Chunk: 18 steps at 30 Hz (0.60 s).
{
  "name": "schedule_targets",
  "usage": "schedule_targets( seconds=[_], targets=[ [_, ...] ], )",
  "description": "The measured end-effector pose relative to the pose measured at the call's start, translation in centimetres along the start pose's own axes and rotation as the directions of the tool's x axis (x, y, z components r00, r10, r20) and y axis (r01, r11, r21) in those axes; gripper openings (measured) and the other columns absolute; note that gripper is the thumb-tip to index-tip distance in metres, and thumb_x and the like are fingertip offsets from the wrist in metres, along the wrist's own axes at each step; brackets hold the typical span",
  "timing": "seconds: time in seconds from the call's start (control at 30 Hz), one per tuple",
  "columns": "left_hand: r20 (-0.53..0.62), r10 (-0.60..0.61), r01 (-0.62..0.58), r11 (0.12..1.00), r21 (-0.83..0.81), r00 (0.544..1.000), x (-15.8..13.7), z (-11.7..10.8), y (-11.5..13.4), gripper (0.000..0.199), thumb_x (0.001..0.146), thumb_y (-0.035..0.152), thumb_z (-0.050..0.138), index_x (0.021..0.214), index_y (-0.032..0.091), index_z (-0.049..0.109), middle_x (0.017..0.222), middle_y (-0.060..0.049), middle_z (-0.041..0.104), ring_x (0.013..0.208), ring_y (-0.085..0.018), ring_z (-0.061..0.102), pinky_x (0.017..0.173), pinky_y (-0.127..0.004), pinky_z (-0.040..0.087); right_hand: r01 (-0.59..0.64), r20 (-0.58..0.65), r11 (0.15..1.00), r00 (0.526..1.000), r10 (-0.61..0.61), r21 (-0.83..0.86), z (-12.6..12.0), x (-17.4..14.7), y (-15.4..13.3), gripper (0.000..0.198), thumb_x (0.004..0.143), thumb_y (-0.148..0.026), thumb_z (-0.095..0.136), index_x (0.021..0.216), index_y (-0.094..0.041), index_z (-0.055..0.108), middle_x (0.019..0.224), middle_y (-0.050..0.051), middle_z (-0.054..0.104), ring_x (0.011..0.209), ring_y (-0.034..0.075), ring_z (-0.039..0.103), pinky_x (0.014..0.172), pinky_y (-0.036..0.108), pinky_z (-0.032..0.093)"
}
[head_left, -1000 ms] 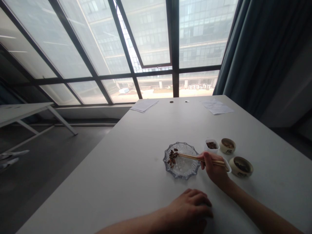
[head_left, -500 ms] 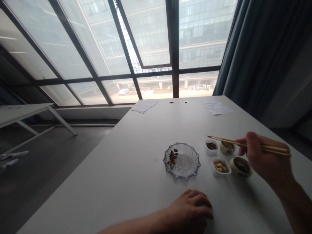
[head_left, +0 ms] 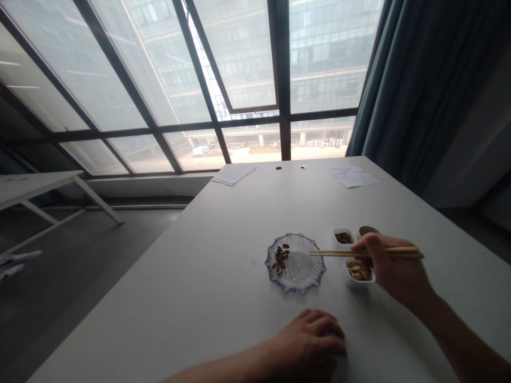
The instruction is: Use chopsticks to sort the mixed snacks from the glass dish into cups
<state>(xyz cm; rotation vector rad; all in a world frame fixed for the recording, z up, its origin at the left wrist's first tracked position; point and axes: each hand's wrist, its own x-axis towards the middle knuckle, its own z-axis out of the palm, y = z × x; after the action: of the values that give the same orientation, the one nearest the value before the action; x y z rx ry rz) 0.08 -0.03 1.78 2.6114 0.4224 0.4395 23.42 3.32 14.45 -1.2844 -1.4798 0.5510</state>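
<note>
My right hand is closed round a pair of wooden chopsticks. Their tips point left, over the right part of a clear scalloped glass plate; I make out nothing between them. Several dark brown, seed-like pieces lie on the plate's left side. Beneath the chopsticks and hand are a white tub of pale nuts and, behind it, a white tub of dark pieces. A round cup is partly hidden by my hand. My left hand rests on the table before the plate, fingers loosely bent, holding nothing visible.
The white table reaches back to the windows. Papers lie at its far left and far right, where another sheet sits. A blue curtain hangs on the right, and another table stands at left.
My right hand has moved left with the chopsticks, from above the tubs to the plate. The dark bit at their tips no longer shows. My left hand has stayed put.
</note>
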Motion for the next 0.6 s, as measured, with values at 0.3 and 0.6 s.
schedule_targets(
  seconds=[0.3,0.6],
  targets=[
    [-0.006,-0.021,0.021,0.999,-0.032,1.0,0.0,-0.2,0.4,0.025,0.091,0.03,0.058,0.116,0.027,0.061,0.127,-0.003,0.065,0.128,-0.02,0.053,0.112,-0.035,0.038,0.137,0.249,0.987,0.962,-0.111,-0.089,5.9,-0.6,2.6,0.054,0.101,-0.052,0.043,0.061,-0.02,0.057,0.054,-0.001,0.05,0.054,0.013,0.046,0.053,0.027,0.034],
    [-0.005,-0.018,0.018,1.0,-0.017,1.0,0.1,0.5,-0.1,0.026,0.092,0.031,0.058,0.117,0.027,0.06,0.128,-0.003,0.064,0.127,-0.021,0.054,0.11,-0.036,0.04,0.02,0.366,1.0,0.93,-0.018,-0.001,7.8,0.5,1.3,0.048,0.099,-0.051,0.049,0.063,-0.02,0.053,0.052,-0.002,0.053,0.049,0.013,0.05,0.048,0.024,0.037]
  ],
)
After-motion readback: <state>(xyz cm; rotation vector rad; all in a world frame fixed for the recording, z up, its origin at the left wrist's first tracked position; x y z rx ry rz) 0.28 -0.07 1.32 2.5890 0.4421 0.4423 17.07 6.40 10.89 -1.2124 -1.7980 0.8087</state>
